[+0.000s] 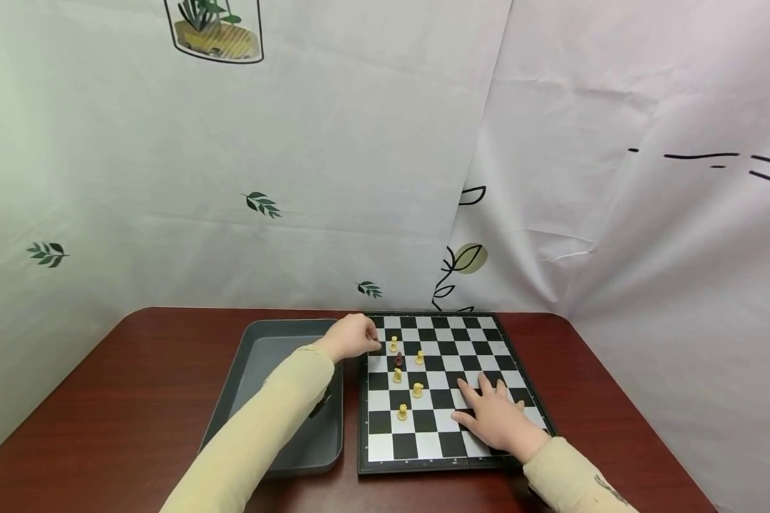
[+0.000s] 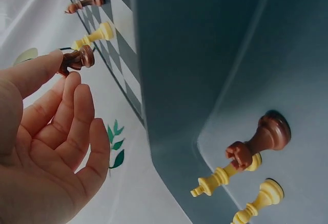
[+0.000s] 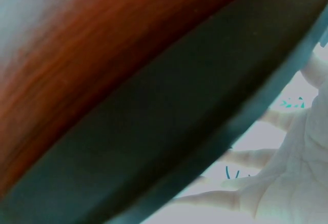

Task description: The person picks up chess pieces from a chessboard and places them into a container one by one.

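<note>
My left hand (image 1: pixel 351 337) is over the far left edge of the chessboard (image 1: pixel 380 447). Between thumb and fingertips it pinches a dark brown chess piece (image 2: pixel 79 60), whose top is partly hidden by the thumb. Several yellow pieces stand on the board's left side, among them a rook (image 1: pixel 402 412) and a knight (image 1: pixel 418 390). A brown piece (image 1: pixel 398 360) stands between them. With fingers spread, my right hand (image 1: pixel 497 417) rests on the board's near right part and holds nothing.
A grey tray (image 1: pixel 282 349) lies left of the board, partly beneath my left forearm. Inside it the left wrist view shows a brown rook (image 2: pixel 261 139) and yellow pieces, including a king (image 2: pixel 218 179). Both tray and board lie on a reddish-brown table (image 1: pixel 103 406) before a white curtain (image 1: pixel 359 142).
</note>
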Demonstrator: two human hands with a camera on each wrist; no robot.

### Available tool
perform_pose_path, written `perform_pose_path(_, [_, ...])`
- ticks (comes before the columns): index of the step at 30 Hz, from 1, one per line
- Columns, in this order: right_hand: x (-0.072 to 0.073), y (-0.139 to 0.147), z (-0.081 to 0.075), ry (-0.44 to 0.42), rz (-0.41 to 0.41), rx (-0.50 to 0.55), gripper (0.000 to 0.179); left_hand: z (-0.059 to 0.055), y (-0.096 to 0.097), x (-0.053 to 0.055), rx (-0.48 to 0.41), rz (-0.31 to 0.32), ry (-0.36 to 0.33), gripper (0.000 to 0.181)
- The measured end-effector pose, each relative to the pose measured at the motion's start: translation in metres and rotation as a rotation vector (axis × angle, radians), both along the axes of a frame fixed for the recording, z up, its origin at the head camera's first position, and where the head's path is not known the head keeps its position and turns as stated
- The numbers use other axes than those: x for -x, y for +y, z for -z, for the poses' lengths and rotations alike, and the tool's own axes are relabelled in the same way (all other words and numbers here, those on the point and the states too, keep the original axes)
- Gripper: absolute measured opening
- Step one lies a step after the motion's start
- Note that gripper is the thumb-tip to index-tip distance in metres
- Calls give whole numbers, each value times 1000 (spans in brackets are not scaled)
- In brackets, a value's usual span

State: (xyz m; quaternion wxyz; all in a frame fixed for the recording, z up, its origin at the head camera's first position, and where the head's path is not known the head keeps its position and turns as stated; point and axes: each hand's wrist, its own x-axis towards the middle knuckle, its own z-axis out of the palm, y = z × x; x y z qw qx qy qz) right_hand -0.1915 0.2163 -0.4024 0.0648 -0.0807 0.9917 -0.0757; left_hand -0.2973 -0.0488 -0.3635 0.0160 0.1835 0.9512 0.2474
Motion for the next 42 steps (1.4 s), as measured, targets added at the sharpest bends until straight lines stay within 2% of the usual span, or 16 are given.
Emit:
perform_pose_path(7, [1, -1, -1, 1, -3, -9, 64, -3, -5, -6, -10, 42, 25, 10])
perform_pose_path(14, [1, -1, 0, 0, -7, -9, 65, -9, -13, -17, -37, 33, 16, 9])
perform_pose_path(25, [2, -1, 1, -5, -1, -7, 65, -16, -26, -29, -44, 56, 13, 5])
perform_pose_path(34, [2, -2, 0, -7, 3, -12, 65, -19, -45, -36, -19, 73, 49, 4])
perform_pose_path(42, [-1, -2, -2, -7, 5, -8, 65, -18, -64, -42, 10, 81, 47, 4])
